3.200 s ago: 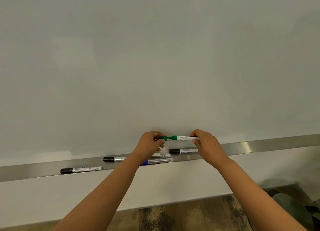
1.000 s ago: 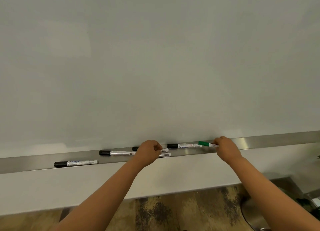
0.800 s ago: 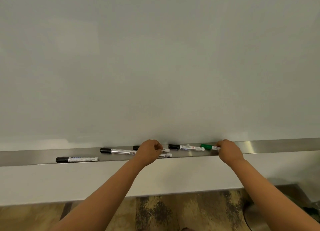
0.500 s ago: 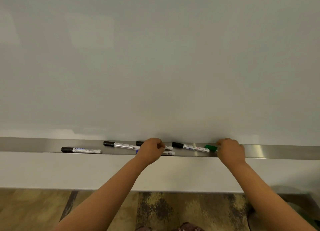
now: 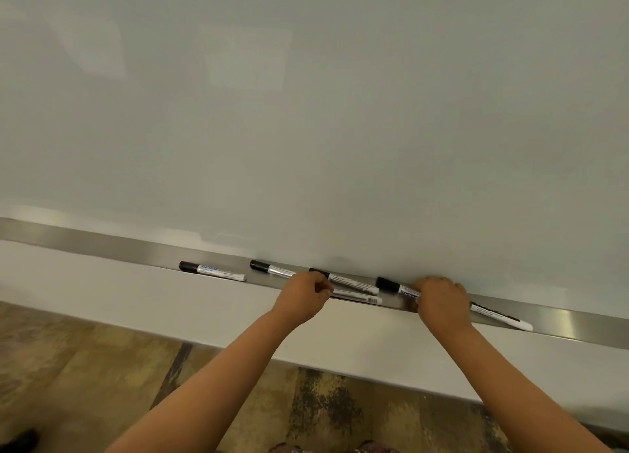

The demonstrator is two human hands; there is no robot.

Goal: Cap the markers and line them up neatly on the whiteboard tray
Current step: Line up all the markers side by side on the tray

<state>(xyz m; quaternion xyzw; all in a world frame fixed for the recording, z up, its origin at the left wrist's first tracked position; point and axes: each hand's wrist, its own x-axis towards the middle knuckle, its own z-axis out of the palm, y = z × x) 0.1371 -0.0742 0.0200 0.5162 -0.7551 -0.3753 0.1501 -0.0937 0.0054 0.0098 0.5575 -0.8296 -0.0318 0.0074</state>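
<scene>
A steel whiteboard tray [image 5: 102, 245] runs across the view, sloping down to the right. Two capped black markers [image 5: 211, 271] [image 5: 272, 269] lie on its left part. A third black marker [image 5: 354, 282] lies at the back, just right of my left hand [image 5: 303, 299]. That hand is a fist closed on the blue marker [image 5: 357, 296], whose cap end is hidden. My right hand [image 5: 442, 303] curls over the tray, covering the tail of another black marker [image 5: 391, 285] and the cap end of the green marker [image 5: 497, 314]. What its fingers grip is hidden.
The whiteboard [image 5: 306, 112] fills the upper view. A white wall strip [image 5: 136, 303] lies below the tray, with patterned brown floor [image 5: 102, 367] underneath. The tray goes on bare to the far right [image 5: 578, 326].
The green marker was capped and laid on the tray to the right. My right hand has slid left along it, over its cap end and the black marker's tail. The view tilted.
</scene>
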